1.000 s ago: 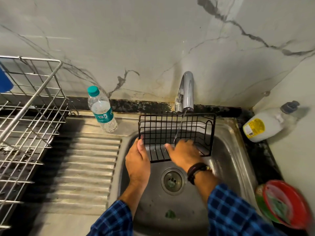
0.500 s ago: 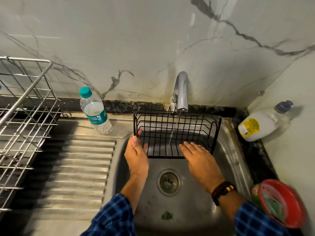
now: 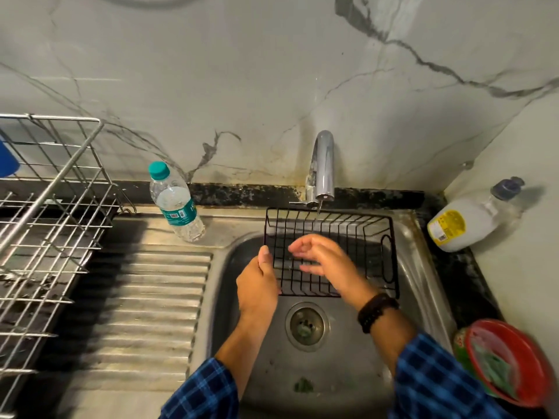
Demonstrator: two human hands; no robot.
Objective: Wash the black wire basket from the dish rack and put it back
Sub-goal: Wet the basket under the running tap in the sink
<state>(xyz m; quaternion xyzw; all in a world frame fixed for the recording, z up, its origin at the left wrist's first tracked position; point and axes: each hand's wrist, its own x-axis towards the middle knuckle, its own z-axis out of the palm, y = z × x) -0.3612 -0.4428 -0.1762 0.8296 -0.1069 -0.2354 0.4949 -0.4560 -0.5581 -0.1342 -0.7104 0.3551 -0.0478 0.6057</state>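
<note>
Surface: a stainless steel sink basin (image 3: 423, 297) with a ribbed steel drainboard (image 3: 145, 297) on its left, set in a black speckled worktop (image 3: 242, 193) below a grey-veined marble wall (image 3: 272, 86).

The black wire basket (image 3: 363, 237) is at the rear of the basin, directly under the chrome tap (image 3: 323, 164).

The left hand (image 3: 257, 285) grips the basket's near left corner. The right hand (image 3: 326, 261) lies inside it, with the fingers (image 3: 298, 246) loosely bent, grasping nothing and blurred. It covers the basket's centre.

Around the sink:
- A clear plastic water bottle with a teal cap (image 3: 175, 204) stands at the drainboard's back edge.
- A silver wire dish rack (image 3: 51, 222) is at far left.
- A white pump bottle with a yellow label (image 3: 462, 225) and a red round dish (image 3: 508, 364) are on the right.

Single head-worn view, close above, facing down into the sink (image 3: 423, 267)
</note>
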